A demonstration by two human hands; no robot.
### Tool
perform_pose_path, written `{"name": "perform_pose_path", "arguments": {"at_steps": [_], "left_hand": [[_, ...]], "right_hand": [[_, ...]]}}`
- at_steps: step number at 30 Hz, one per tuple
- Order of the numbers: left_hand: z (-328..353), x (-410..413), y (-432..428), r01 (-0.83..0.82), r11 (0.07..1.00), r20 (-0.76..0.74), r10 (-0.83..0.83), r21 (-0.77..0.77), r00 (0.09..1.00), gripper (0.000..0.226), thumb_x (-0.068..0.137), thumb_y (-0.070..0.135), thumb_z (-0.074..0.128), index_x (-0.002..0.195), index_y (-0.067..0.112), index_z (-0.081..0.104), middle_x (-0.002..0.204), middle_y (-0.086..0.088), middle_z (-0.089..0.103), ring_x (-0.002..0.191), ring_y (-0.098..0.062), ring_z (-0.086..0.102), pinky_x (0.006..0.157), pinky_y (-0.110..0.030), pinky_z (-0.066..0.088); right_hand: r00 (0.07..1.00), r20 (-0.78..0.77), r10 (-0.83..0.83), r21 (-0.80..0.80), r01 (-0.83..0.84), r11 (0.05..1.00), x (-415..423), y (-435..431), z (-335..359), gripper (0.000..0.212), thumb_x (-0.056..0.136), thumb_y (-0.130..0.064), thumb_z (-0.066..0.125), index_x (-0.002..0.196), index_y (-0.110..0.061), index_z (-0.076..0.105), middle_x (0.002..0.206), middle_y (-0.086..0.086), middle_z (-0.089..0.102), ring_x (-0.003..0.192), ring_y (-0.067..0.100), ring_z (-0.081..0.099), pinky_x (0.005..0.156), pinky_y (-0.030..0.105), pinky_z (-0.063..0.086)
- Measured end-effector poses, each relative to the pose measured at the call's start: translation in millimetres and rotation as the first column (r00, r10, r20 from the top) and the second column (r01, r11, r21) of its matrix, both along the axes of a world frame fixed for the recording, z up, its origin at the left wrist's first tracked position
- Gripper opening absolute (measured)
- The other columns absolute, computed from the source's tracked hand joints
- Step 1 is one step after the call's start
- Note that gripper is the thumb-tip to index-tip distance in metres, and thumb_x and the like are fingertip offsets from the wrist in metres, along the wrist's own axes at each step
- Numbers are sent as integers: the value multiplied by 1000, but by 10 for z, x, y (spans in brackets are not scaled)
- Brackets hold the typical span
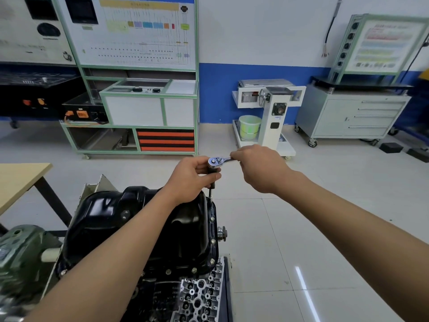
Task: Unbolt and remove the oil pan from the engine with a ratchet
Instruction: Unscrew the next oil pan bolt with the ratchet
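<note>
Black and glossy, the pressed-steel oil pan [139, 219] sits bolted on the dark upturned engine [160, 296] at the lower left of our view, with small flange bolts [212, 241] seated along its near and right edges. We hold the chrome ratchet [214, 161] above the pan's far right corner. Our left hand [192, 177] curls thumb and fingers round the dark extension bar [211, 185] just under the ratchet head. Our right hand [260, 168] closes in a fist round the handle, hiding most of it. The bar reaches straight down to the flange at that corner. A light wooden table [21, 180] stands to the left on pale floor tiles [301, 228].
</note>
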State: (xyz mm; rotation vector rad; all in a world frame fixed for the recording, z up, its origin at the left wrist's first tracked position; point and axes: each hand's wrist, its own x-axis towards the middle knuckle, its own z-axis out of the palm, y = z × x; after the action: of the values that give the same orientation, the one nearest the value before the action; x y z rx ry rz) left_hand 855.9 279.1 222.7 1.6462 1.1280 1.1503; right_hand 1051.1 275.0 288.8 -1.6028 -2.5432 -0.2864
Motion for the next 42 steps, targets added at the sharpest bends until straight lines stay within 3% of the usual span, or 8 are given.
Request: {"name": "perform_pose_path", "arguments": {"at_steps": [4, 7, 11, 20, 28, 35, 39, 42], "left_hand": [[-10, 17, -1, -24, 1000, 0, 24, 12, 1000, 24, 90, 0, 74, 105, 18, 74, 90, 7, 77, 83, -5, 72, 68, -25, 59], [-16, 31, -4, -40, 999, -24, 40, 27, 999, 24, 89, 0, 75, 110, 11, 74, 94, 4, 77, 85, -4, 72, 66, -23, 56], [-16, 33, -10, -45, 999, -49, 46, 31, 998, 27, 90, 2, 75, 116, 8, 74, 100, 1, 78, 89, -4, 73, 66, -20, 55], [-9, 52, -36, -64, 995, -32, 66, 72, 997, 31, 88, 1, 76, 99, 29, 73, 90, 16, 78, 85, -2, 73, 64, -18, 54], [-17, 57, -35, -51, 995, -63, 57, 88, 996, 23, 89, 1, 75, 103, 19, 74, 93, 8, 78, 80, -3, 72, 67, -16, 52], [-61, 64, -27, -101, 988, -30, 105, 115, 994, 13, 87, 1, 76, 97, 10, 74, 84, 0, 78, 81, -25, 75, 67, -32, 60], [-50, 9, -14, -85, 993, -11, 87, 79, 996, 14, 84, 2, 80, 91, 13, 74, 84, -7, 78, 76, -32, 74, 80, -49, 61], [-41, -16, 1, -47, 997, -1, 47, 62, 999, 18, 82, 1, 81, 85, 18, 76, 80, -15, 73, 68, -36, 69, 78, -55, 58]], "right_hand": [[996, 72, -51, 7, 50, 999, -2, -131, 8, 21, 86, -1, 45, 93, -20, 49, 79, 2, 45, 59, 20, 38, 46, 31, 19], [994, 87, -62, -3, 63, 998, -1, -201, 2, 20, 86, 0, 45, 93, -20, 48, 71, 0, 33, 55, 16, 34, 46, 30, 19], [994, 90, -62, -3, 62, 998, 3, -237, -5, 21, 87, -1, 44, 97, -17, 53, 70, 0, 32, 56, 16, 34, 46, 30, 20], [990, 114, -77, -41, 82, 996, -65, -390, 5, 11, 89, -7, 48, 88, -18, 46, 70, 1, 32, 56, 16, 33, 46, 31, 19], [992, 56, -113, -82, 118, 990, -105, -506, 13, 11, 93, -10, 48, 86, -17, 44, 71, 2, 31, 57, 16, 33, 46, 31, 19], [983, -177, -44, -250, -2, 968, -252, -646, -49, 33, 96, -38, 54, 70, -25, 38, 73, -3, 49, 65, 16, 50, 50, 29, 31], [979, -185, -86, -259, 36, 965, -194, -549, 28, 15, 94, -33, 59, 83, -23, 59, 81, 2, 56, 78, 26, 58, 56, 31, 38], [990, -85, -110, -155, 96, 983, -118, -393, 110, 15, 92, -16, 56, 90, -26, 68, 79, 3, 56, 67, 23, 55, 51, 30, 39]]}}
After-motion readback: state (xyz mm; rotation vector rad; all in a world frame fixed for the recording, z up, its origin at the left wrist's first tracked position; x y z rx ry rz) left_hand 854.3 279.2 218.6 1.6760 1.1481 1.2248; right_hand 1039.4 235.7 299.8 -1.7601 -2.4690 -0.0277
